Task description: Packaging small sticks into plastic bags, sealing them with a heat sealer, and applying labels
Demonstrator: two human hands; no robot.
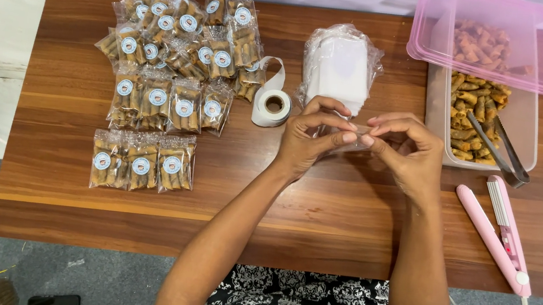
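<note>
Pinching 1 clear bag [356, 137] between them, left hand [307, 140] and right hand [408, 150] hover mid-table [319, 216].

single head cam, looks straight down from above the wooden table [347, 220], moderately close, far edge at frame top

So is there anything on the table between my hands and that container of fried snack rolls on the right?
Nothing visible. The left hand and right hand pinch a small clear bag; bare wood lies between them and the snack container.
</note>
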